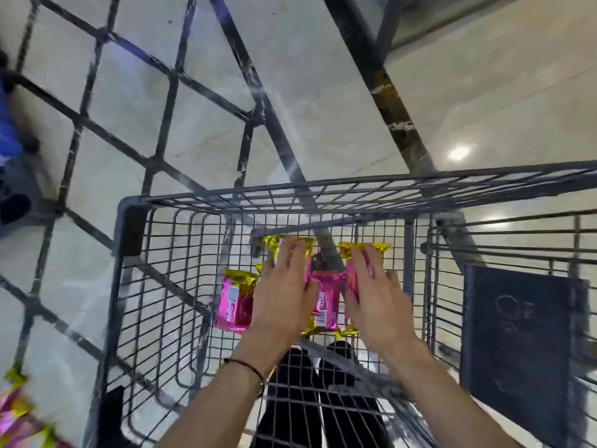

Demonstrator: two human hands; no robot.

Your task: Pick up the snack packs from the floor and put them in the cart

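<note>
A grey wire cart (135,202) fills the lower half of the head view, seen from above. Both my hands are inside its basket. My left hand (284,292) grips a pink snack pack with gold ends (274,245). My right hand (374,295) grips a second such pack (352,279). Between the hands lies another pink pack (326,305) on the cart's bottom, and one more (235,302) lies to the left of my left hand. More pink and gold packs (16,412) lie on the floor at the bottom left, blurred.
A large dark metal grid rack (168,82) stands beyond and left of the cart on a pale glossy tile floor (484,92). A dark flap panel (523,334) hangs at the cart's right end. My dark trouser legs (307,399) show through the cart's bottom.
</note>
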